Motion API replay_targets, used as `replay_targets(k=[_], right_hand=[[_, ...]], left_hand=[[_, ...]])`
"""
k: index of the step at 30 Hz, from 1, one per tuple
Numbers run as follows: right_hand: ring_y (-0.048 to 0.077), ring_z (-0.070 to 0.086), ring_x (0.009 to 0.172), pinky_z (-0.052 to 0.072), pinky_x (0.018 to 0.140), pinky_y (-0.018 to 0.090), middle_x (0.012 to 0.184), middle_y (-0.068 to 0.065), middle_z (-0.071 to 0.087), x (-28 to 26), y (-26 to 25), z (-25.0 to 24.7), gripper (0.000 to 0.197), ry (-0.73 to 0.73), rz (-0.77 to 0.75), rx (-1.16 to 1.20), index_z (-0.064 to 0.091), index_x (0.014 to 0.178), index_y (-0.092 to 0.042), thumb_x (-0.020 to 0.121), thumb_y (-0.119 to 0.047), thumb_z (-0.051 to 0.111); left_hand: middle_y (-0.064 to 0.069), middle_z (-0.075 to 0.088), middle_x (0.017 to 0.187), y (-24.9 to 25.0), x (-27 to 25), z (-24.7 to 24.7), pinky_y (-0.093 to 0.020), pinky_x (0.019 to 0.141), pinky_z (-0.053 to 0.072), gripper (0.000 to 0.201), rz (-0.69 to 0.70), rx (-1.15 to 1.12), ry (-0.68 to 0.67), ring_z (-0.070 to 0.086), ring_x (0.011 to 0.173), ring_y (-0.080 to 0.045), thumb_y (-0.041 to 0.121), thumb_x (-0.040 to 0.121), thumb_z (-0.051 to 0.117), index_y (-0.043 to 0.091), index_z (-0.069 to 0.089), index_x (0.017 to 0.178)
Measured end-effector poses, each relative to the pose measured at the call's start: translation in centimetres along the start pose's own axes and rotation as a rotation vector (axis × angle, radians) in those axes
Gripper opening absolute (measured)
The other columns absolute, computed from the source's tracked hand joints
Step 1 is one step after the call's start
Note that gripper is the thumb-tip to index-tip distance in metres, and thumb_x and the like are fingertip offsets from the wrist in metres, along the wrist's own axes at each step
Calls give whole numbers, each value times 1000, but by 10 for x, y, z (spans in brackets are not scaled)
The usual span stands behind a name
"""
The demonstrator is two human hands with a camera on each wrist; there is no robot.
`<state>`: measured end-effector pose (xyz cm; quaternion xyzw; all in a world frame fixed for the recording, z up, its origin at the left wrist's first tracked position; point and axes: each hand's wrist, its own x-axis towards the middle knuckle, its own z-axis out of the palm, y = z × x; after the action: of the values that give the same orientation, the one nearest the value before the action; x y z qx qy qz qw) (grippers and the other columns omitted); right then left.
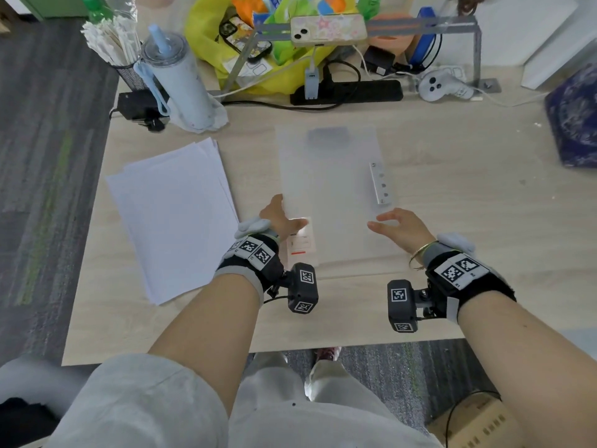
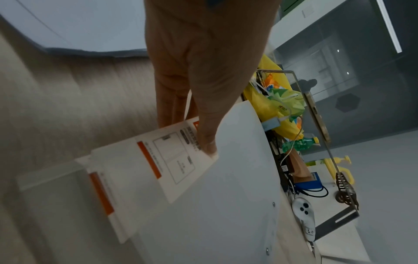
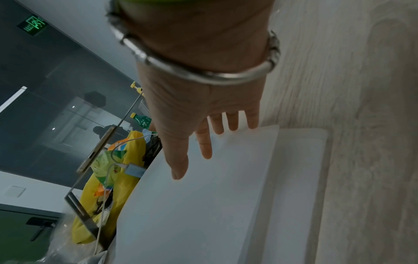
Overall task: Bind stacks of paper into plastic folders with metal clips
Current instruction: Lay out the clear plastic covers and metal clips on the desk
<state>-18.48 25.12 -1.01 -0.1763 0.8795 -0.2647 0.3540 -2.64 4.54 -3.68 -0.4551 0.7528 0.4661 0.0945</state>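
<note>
On the desk centre lay the plastic folder [image 1: 326, 195], its cover pinched at the near left corner by the left hand [image 1: 279, 218]; the right hand [image 1: 399, 226] was spread flat, grasping nothing. Folder looked light, thin, floppy, probably slick, best taken by an edge. Paper stack [image 1: 171, 215] sat just left, metal clip [image 1: 381, 182] at the folder's right edge.

We wear black wrist straps [image 1: 255, 260] edged in grey, each topped with white panels printed with black square markers. A small black camera block [image 1: 303, 287] hangs from the inner side of each wrist on a short bracket, marker squares on its faces, with a thin black cable looping beside it. A pale fluffy pad [image 1: 253, 227] sits above each strap. A slim metal bangle [image 3: 203, 71] circles our right wrist. Our sleeves [image 1: 145, 399] and trousers are light grey.
</note>
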Motion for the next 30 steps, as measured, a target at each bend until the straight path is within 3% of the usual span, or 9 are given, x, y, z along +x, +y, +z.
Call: replay_targets(k=[2,6,10,12,16,18,24,30], right_hand=[[20,41,132,29,100,24,137,5,50,-2,0,0,41,-2,9,-7,63,117,-11,85,-35,67],[20,44,131,32,103,27,137,5,52,-2,-2,4,39,-7,3,-56,62,118,-11,85,-31,67],[22,44,131,33,105,29,138,6,50,-4,-7,12,40,1,-2,-77,58,123,-11,86,-25,65],[23,43,131,33,107,31,140,7,48,-7,-11,16,43,-3,-12,-77,55,126,-10,86,-23,65],[23,42,133,32,107,31,142,6,47,-15,-18,25,45,-23,-13,-75,51,130,-11,87,-21,63],[23,42,132,32,108,31,142,6,47,-20,-21,29,47,-22,-19,-68,50,131,-10,88,-21,63],[24,42,133,32,108,32,144,9,45,-40,-27,54,49,-20,-6,-60,45,135,-7,89,-17,60],[26,45,128,36,102,30,141,12,46,-52,-40,91,52,6,32,-114,45,134,-8,85,-13,61]], left_hand=[[-9,62,115,-3,-2,-3,-34,89,51,97,4,-27,8,60,104,-25,58,64,75,18,33,142],[-14,62,120,-2,-6,-10,-48,97,48,77,-50,-23,-38,60,110,-32,36,79,70,19,27,141],[-16,59,123,2,-17,-9,-44,97,48,58,-113,-43,23,58,111,-32,32,88,63,3,36,131],[-16,58,123,1,-22,-11,-37,91,48,48,-113,-69,85,58,107,-31,30,94,53,2,38,130],[-10,56,122,-3,-31,-21,-24,70,38,48,-97,-196,200,51,96,-24,19,101,35,12,24,147],[-9,58,118,-5,-36,-27,-24,63,38,47,-82,-229,223,50,90,-21,18,101,32,15,24,147],[-15,59,125,-15,-50,-54,-43,91,49,42,-52,-223,264,57,111,-36,20,100,31,16,30,142],[-15,61,118,-34,-60,-91,-43,94,48,37,22,-192,362,58,106,-36,19,100,31,15,35,136]])
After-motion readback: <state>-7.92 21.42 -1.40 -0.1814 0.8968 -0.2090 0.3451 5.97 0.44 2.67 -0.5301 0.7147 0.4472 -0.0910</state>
